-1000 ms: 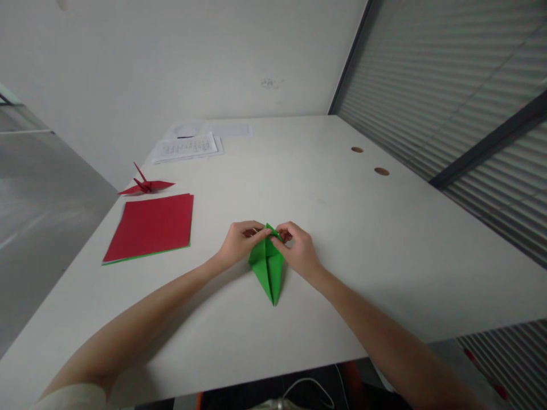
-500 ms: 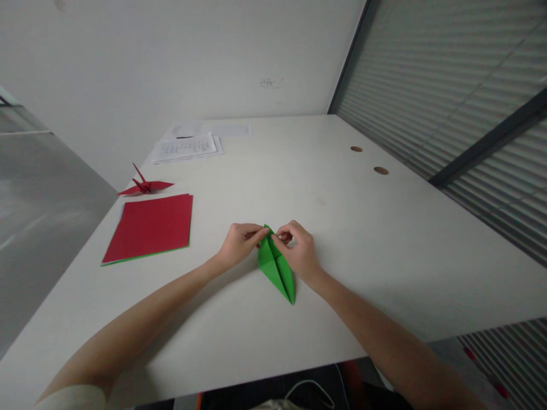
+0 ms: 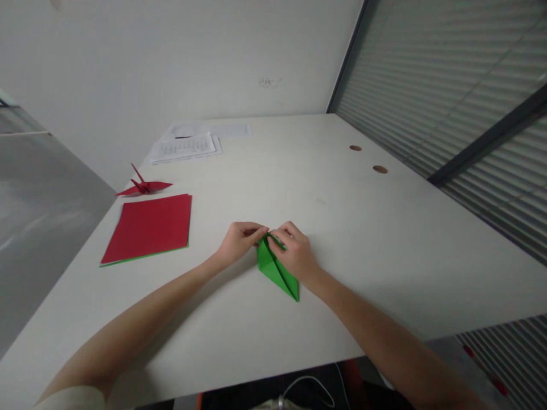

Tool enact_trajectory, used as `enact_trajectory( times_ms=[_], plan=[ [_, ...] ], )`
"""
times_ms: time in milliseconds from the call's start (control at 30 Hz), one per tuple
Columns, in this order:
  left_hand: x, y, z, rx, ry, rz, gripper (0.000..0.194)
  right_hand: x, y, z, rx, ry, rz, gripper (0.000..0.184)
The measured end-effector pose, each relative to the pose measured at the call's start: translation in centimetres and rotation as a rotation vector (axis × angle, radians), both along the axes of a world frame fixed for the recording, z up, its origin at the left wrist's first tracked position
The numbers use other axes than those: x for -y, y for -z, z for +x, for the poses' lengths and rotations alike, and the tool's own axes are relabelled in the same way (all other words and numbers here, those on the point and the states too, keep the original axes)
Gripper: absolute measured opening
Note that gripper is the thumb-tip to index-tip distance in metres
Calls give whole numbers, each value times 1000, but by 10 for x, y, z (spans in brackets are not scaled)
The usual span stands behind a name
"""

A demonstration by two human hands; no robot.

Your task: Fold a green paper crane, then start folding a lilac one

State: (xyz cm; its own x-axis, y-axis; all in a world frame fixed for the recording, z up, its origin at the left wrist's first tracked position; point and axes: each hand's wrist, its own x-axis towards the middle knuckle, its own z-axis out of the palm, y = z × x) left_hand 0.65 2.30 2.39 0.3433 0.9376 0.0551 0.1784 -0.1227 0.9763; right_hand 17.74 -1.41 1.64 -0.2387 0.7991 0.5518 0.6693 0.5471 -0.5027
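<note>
A folded green paper [image 3: 273, 269], long and pointed toward me, lies on the white table [image 3: 350, 228]. My left hand [image 3: 238, 241] pinches its far tip from the left, fingers closed on the paper. My right hand [image 3: 294, 251] rests over the paper's right side, fingers pressed together on the same far end. Part of the paper is hidden under my right hand.
A stack of red sheets [image 3: 147, 228] with a green one beneath lies to the left. A finished red paper crane [image 3: 143, 185] stands behind it near the table's left edge. Printed white papers [image 3: 186, 147] lie at the back. Two round holes [image 3: 379, 169] are in the table at the right.
The green paper has turned, its near point swinging to the right. My right hand has come down over its right side. My left hand has stayed at the far tip.
</note>
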Motion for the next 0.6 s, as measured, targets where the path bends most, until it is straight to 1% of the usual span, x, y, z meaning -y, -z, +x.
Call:
enact_trajectory(
  times_ms=[133, 233, 367, 467, 600],
  plan=[
    [-2, 2, -1, -38, -17, 32, 46, 1, -1, -1, -36, -30, -13, 13],
    [-3, 2, -2, -21, -3, -5, 45, -1, -1, 0, -119, -24, -79, 9],
    [-2, 2, -4, 71, 112, -118, 45, -6, -2, 4, -200, 7, -134, 9],
    [1, 1, -2, 119, 167, -186, 42, -6, -6, 5, -183, 48, -119, 8],
    [8, 0, 3, 113, 165, -220, 38, -3, -9, 4, -61, 88, -59, 7]
  ],
)
